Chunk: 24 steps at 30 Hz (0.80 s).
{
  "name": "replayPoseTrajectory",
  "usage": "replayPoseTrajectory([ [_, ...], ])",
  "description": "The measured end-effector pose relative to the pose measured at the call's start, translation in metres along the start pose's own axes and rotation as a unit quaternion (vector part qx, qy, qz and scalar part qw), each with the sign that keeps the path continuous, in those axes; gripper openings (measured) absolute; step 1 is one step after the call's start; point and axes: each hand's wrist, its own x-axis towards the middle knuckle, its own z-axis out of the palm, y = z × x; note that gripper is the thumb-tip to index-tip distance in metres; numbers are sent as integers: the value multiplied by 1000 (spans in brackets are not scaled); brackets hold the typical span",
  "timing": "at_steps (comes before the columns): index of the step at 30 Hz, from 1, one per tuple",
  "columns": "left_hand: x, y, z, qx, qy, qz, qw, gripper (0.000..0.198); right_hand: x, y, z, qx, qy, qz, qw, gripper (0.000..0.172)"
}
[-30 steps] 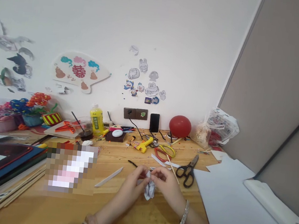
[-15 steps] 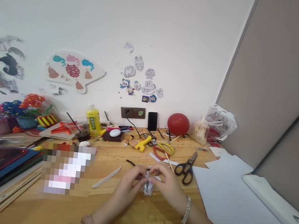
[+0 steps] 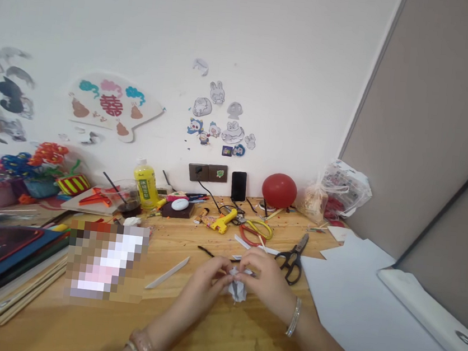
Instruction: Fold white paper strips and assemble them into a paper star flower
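Note:
Both of my hands meet at the middle of the wooden table [image 3: 207, 336] around a small crumpled piece of white paper [image 3: 237, 289]. My left hand [image 3: 204, 282] pinches it from the left with closed fingers. From the right, my right hand [image 3: 265, 279] grips the same paper, fingers curled over its top; a silver bracelet sits on that wrist. Most of the paper is hidden between the fingers. Black scissors [image 3: 293, 256] lie just right of my right hand.
A white paper strip [image 3: 167, 272] lies left of my hands. Large white sheets [image 3: 355, 302] cover the table's right side. Along the wall stand a yellow bottle [image 3: 143, 181], a yellow glue gun [image 3: 224, 222], a red balloon [image 3: 279, 190] and a phone [image 3: 238, 185]. Coloured boards and sticks [image 3: 3, 273] are stacked at left.
My hands have stayed together on the crumpled paper, working it with small finger movements. The camera tilted slightly, so the scene shifted a little left and up.

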Motion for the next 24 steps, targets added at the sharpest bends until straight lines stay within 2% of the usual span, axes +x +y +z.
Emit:
replayPoseTrajectory([
  [5,1,-2,0,29,21,14,999,7,0,6,2,3,-21,11,1000,8],
  [11,1,-7,2,45,38,22,998,9,1,7,6,20,-14,42,999,5],
  [15,1,-9,4,61,49,26,997,10,0,6,9,-10,-7,35,999,7],
  [19,3,-5,5,26,53,-4,998,9,-2,8,14,-31,12,7,999,10],
  [22,6,-5,4,3,40,-41,998,6,-2,10,16,-10,35,41,998,10],
  [24,9,-8,3,20,28,-52,998,6,-1,12,16,10,26,65,997,9],
])
